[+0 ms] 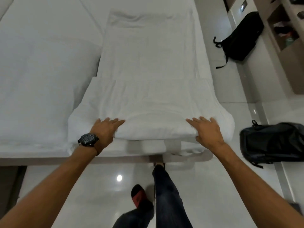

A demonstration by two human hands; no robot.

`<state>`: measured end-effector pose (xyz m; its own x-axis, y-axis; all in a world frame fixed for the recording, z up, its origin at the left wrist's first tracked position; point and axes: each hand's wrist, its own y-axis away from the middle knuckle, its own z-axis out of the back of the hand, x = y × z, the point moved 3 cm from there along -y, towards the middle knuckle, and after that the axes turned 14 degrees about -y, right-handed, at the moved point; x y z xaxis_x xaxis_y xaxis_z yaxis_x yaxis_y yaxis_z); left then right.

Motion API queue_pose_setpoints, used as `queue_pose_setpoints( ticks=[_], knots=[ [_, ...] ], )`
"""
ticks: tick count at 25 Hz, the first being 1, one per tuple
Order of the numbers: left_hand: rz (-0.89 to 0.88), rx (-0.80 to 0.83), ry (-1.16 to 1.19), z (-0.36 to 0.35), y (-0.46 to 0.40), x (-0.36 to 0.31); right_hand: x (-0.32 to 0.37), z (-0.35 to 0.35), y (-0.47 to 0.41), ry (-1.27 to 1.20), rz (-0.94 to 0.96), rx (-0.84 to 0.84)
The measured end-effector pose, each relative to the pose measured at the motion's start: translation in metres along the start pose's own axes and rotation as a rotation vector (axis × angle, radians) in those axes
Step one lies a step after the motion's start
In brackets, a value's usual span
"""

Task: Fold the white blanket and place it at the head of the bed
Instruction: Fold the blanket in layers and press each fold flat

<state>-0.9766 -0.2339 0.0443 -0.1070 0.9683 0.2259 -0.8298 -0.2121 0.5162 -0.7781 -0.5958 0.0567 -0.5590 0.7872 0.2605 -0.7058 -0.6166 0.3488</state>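
A long white quilted blanket (148, 66), folded into a narrow strip, lies lengthwise along the right side of a wide bed covered in a plain white sheet (41, 71). The strip runs from the near edge of the bed toward the far end, where its far edge is slightly rumpled. At the near end the blanket is turned over on itself into a thick rounded fold, and a loose part of it hangs over the near edge of the bed.

Both hands rest on top of this near fold. The left hand (105, 127) lies flat on the left end of the fold, fingers spread and pointing to the right, thumb tucked under the fold's edge; a black round-faced wristwatch (88, 139) sits on its wrist. The right hand (206, 130) lies flat on the right end, fingers spread and pointing to the left, thumb down at the near edge of the fold. Neither hand is closed around the cloth.

On the glossy pale tiled floor (98, 186), right of the bed, a black backpack (240, 37) lies far off near a shelf unit, and a dark grey bag (273, 142) lies nearer. Below, the person's dark trouser legs and a red-and-black slipper (139, 196) show.
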Motion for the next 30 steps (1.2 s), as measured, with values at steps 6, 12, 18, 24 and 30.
queue_pose_setpoints(
  ticks=[6,12,18,24,30],
  knots=[
    [-0.024,0.016,0.079,0.008,0.091,-0.025,0.009,0.003,0.086,-0.084,0.027,-0.042],
    [-0.082,-0.075,0.143,0.022,0.159,-0.04,0.004,-0.004,0.153,-0.155,0.087,-0.175],
    [-0.012,-0.079,0.114,0.049,0.142,-0.018,0.005,0.017,0.134,-0.266,0.114,-0.297],
    [0.086,-0.189,0.084,0.129,0.07,0.051,0.001,0.103,0.046,-0.181,0.157,-0.449],
    [0.201,-0.238,0.009,0.189,-0.074,0.107,-0.022,0.15,-0.103,-0.069,0.188,-0.483]
  ],
)
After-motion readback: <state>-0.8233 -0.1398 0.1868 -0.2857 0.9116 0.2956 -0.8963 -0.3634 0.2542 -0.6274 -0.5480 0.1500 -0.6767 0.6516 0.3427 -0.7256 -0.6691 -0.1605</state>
